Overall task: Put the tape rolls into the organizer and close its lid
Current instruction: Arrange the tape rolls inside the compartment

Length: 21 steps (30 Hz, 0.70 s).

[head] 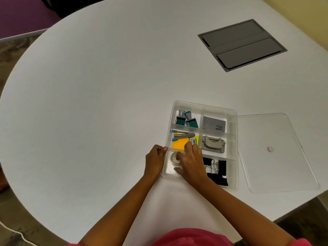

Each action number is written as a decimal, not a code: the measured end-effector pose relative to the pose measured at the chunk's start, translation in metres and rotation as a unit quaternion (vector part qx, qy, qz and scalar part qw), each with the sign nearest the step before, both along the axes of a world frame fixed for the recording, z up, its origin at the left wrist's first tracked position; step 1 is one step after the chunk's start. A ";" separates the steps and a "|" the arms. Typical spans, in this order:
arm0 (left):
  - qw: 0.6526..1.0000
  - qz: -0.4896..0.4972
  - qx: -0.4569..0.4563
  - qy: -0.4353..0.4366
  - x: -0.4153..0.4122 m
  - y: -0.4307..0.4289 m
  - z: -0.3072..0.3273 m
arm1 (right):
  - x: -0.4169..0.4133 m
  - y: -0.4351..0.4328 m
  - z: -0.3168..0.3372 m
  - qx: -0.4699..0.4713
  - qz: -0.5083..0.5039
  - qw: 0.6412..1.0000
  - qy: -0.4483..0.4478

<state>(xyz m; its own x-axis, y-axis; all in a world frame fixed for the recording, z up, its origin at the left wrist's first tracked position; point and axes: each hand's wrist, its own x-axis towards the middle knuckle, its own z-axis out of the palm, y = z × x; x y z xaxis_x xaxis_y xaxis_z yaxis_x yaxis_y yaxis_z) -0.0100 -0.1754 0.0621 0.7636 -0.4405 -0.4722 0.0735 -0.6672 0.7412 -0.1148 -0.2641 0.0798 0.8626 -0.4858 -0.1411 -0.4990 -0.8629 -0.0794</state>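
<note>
A clear plastic organizer (233,132) with several compartments lies on the white table. In its near-left compartment sits a clear tape roll (173,158). My right hand (190,161) reaches into that compartment, fingers around the roll and covering its right side. Whether more rolls lie under the hand is hidden. My left hand (154,158) rests against the organizer's left wall, fingers curled, thumb on the rim. The clear lid (276,174) lies flat on the table to the right of the organizer, apart from it.
Other compartments hold teal binder clips (186,118), a grey card (213,124), a stapler (183,135) above yellow sticky notes (178,144), a hole punch (213,143) and black binder clips (219,170). A grey cable hatch (242,44) is set into the table at the far right.
</note>
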 end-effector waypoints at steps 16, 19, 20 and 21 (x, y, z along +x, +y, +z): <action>1.000 -0.007 -0.002 -0.002 0.001 0.001 -0.003 | -0.028 -0.005 0.006 -0.012 -0.112 0.994 0.013; 1.000 -0.010 0.000 -0.005 0.001 0.001 -0.003 | -0.027 -0.006 0.006 -0.017 -0.110 0.994 0.006; 1.000 -0.011 -0.001 -0.004 0.001 0.001 -0.003 | -0.027 -0.005 0.005 -0.018 -0.109 0.994 0.007; 1.000 -0.011 -0.002 -0.002 0.001 0.001 -0.003 | -0.028 -0.005 0.004 -0.017 -0.110 0.994 0.005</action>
